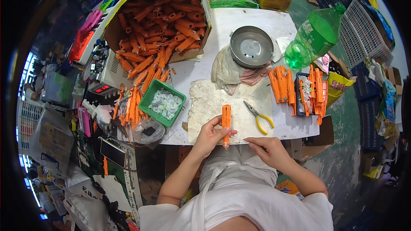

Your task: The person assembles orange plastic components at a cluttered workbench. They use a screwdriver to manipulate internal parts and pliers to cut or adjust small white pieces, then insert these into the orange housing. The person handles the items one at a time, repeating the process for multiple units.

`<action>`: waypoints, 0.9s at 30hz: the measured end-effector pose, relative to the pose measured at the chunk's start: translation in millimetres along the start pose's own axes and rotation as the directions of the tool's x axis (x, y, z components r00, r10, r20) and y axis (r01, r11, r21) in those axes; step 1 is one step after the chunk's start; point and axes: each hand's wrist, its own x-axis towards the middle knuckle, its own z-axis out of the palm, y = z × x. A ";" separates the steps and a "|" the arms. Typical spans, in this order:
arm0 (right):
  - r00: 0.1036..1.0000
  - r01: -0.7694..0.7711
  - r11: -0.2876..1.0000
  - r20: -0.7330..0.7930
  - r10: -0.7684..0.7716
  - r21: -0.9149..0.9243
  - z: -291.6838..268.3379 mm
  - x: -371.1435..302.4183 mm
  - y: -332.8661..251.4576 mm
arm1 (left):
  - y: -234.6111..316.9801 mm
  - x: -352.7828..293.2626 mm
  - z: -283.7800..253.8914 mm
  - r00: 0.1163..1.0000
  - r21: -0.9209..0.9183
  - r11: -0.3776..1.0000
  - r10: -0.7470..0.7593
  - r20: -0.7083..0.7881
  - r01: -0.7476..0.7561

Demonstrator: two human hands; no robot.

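Note:
At the table's front edge, my left hand (209,136) is closed around a long orange plastic part (226,122), held upright with its slotted face showing. My right hand (269,150) pinches a thin metal rod-like tool (239,139); its tip reaches the lower end of the orange part beside my left thumb. Whether the tool is a tweezer or a pick, I cannot tell. Yellow-handled pliers (259,117) lie with jaws apart on a worn pale board (203,102) just beyond my hands. Left of the board, a green tray (150,116) holds many small whitish translucent pieces.
A big yellow-edged box (205,0) spills orange parts (147,66) at back left. A metal bowl (251,47) sits on a rag (224,70). Right are a leaning green bottle (314,36), stacked orange parts (280,84) and a dark tray (303,94). A clear bag (148,132) lies near the left edge.

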 end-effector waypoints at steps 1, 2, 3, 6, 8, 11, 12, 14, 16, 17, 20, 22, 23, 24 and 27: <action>0.999 -0.032 0.999 0.018 0.032 -0.001 -1.1 0.5 -1.6 | 0.6 -1.2 1.2 1.000 0.021 1.000 -0.002 -0.005 0.002; 0.998 -0.058 0.998 0.036 0.057 0.026 -2.0 2.2 -1.2 | 0.5 -2.2 2.0 1.000 0.041 0.999 -0.004 -0.010 0.005; 0.995 -0.085 0.995 0.053 0.083 0.050 -3.2 3.8 -0.7 | -0.8 -2.9 2.3 1.000 0.058 0.998 0.000 -0.022 0.002; 0.986 -0.161 0.961 0.087 0.145 0.225 -2.3 5.2 7.6 | -3.6 -4.0 5.2 0.998 0.081 0.997 0.014 -0.059 -0.009; 0.997 -0.073 0.969 0.020 0.070 0.236 3.4 4.6 16.3 | -2.7 -4.0 11.0 0.996 0.058 0.998 0.025 -0.086 -0.020; 0.967 0.226 0.962 -0.086 -0.241 -0.153 13.8 -5.7 22.2 | -5.1 -3.1 12.2 0.995 0.119 0.993 0.023 -0.098 -0.012; 0.941 0.299 0.876 -0.037 -0.338 -0.379 12.7 -9.0 18.3 | -6.9 -2.0 11.5 0.995 0.112 0.994 0.015 -0.097 -0.004; 0.891 0.371 0.680 0.035 -0.453 -0.632 11.8 -13.4 10.1 | -10.5 0.9 9.8 0.996 0.099 0.995 -0.001 -0.092 0.010; 0.852 0.383 0.563 0.044 -0.522 -0.732 13.4 -14.3 3.7 | -9.5 1.2 11.5 0.996 0.031 1.000 0.000 -0.088 0.003; 0.855 0.387 0.608 0.024 -0.518 -0.693 11.9 -13.2 5.4 | -8.6 1.1 12.3 0.996 -0.003 1.000 0.001 -0.086 -0.001; 0.883 0.371 0.745 -0.037 -0.467 -0.555 8.5 -12.0 8.4 | -3.8 0.7 10.9 0.998 -0.054 0.998 0.029 -0.057 -0.032; 0.911 0.343 0.835 -0.061 -0.407 -0.431 8.1 -11.3 8.0 | -3.6 2.5 13.4 0.996 -0.072 0.995 0.064 -0.061 -0.069; 0.926 0.320 0.870 -0.072 -0.371 -0.375 8.1 -10.5 9.1 | -3.6 2.9 14.1 0.995 -0.081 0.993 0.082 -0.063 -0.087; 0.939 0.292 0.902 -0.082 -0.333 -0.317 8.9 -10.6 11.5 | -4.4 2.2 13.6 0.995 -0.089 0.992 0.081 -0.049 -0.085; 0.966 0.218 0.970 -0.115 -0.231 -0.111 10.4 -8.9 13.9 | -9.6 2.0 9.7 0.996 -0.104 0.991 0.089 0.000 -0.088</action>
